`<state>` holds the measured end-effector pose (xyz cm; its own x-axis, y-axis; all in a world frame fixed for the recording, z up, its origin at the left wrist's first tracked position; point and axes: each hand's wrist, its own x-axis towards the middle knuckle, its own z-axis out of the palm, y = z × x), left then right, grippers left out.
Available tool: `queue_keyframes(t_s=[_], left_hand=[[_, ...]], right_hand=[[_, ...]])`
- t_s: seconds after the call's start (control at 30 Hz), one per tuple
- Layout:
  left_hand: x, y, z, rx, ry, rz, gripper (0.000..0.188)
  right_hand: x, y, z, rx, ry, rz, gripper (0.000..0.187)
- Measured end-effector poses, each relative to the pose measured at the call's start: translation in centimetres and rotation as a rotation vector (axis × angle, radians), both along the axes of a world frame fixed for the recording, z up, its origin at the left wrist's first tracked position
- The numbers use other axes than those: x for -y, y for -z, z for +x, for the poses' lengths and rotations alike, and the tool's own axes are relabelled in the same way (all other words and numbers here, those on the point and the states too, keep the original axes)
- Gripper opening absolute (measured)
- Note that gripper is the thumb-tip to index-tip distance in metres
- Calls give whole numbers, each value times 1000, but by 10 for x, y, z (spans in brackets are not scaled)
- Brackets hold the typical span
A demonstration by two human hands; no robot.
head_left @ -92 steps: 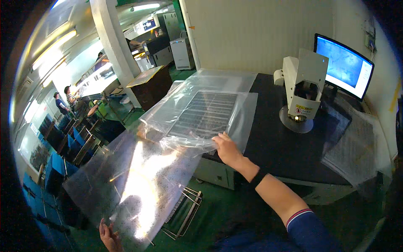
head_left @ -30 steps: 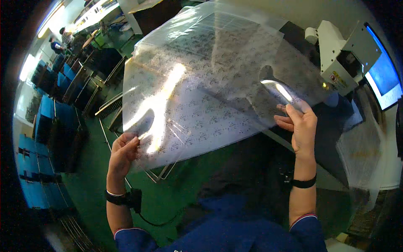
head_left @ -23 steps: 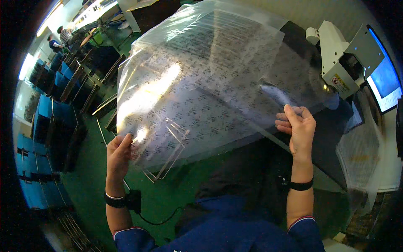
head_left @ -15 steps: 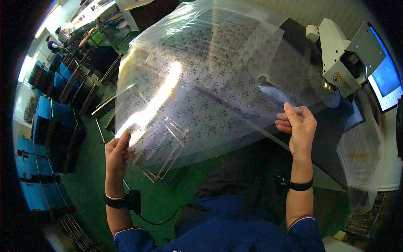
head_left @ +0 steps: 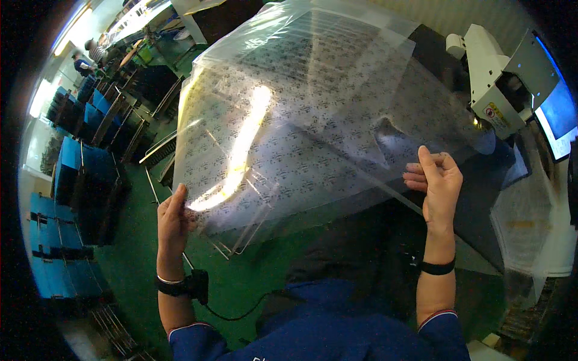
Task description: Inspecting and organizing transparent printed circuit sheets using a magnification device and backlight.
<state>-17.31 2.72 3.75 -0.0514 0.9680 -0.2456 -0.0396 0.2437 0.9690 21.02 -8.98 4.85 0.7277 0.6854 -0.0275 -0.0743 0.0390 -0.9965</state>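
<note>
Gripping the clear plastic bag between them, both hands pinch its lower corners

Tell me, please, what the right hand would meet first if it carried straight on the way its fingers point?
Probably the large clear plastic sheet with a printed pattern, which the right hand already grips at its edge; beyond it stands the white machine, though depth is unclear.

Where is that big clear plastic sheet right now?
In the head view the clear plastic sheet is held up in front of the person, between the left hand and right hand, over the dark table.
</note>
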Motion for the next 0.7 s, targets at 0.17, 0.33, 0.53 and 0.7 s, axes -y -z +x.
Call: queue_keyframes(t_s=[0.17,0.33,0.53,0.7], left_hand=[[-3,-6,-13,-60,92,-92,32],[-5,-1,-13,-33,9,-89,33],[-5,-6,-12,-98,21,-106,32],[-6,-9,-11,-102,28,-66,31]], right_hand=[[0,1,1,-13,8,14,20],[0,2,1,-3,15,-1,20],[0,1,0,2,22,0,21],[2,-2,-2,-13,29,6,25]])
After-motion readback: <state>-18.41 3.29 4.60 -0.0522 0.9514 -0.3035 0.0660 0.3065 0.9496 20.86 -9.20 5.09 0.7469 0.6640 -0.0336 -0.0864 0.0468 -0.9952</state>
